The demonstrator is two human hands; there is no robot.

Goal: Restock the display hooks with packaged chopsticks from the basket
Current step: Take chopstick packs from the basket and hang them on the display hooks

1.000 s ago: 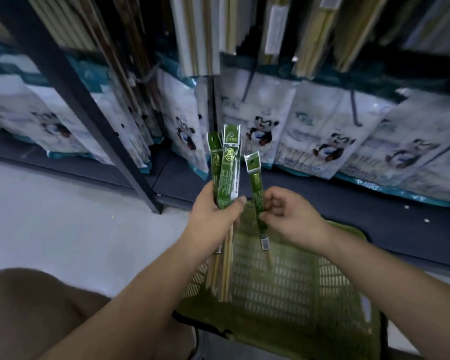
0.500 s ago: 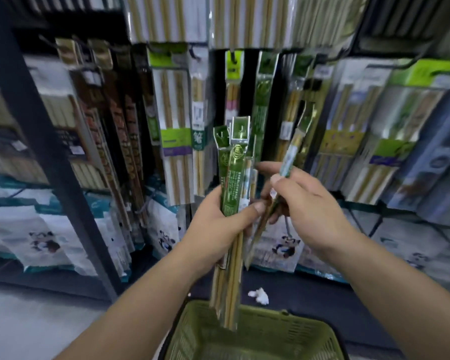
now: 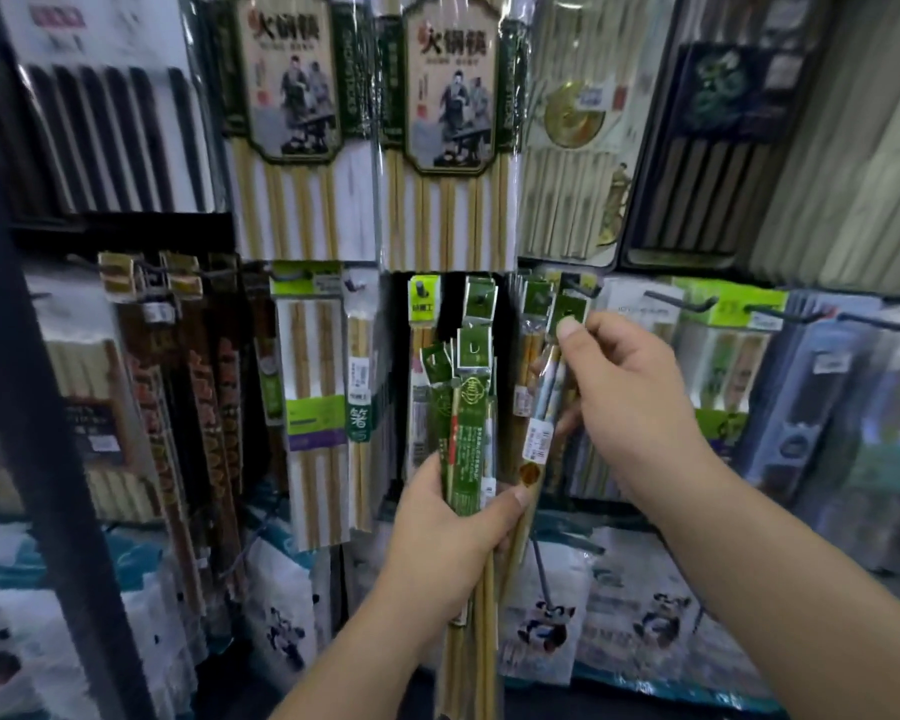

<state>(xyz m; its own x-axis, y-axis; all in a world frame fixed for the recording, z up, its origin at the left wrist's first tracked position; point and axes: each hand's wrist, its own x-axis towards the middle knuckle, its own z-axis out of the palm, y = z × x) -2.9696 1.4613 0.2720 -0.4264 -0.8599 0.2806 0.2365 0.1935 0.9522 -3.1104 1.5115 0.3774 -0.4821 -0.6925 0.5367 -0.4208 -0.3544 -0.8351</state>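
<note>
The right hand (image 3: 630,402) pinches the green header of a single chopstick pack (image 3: 544,402), thumb pressed on the card, right at the tip of a dark wire hook (image 3: 585,289); whether the card is threaded onto it cannot be told. Below and left of that hook, the left hand (image 3: 448,543) grips an upright bundle of green packs (image 3: 463,433). The hands are apart. Hanging packs (image 3: 533,298) sit just left of the hook.

The light around me is dim and flat, with glare streaking the clear plastic wrappers (image 3: 366,163) overhead. My view blurs and bends toward the edges.
</note>
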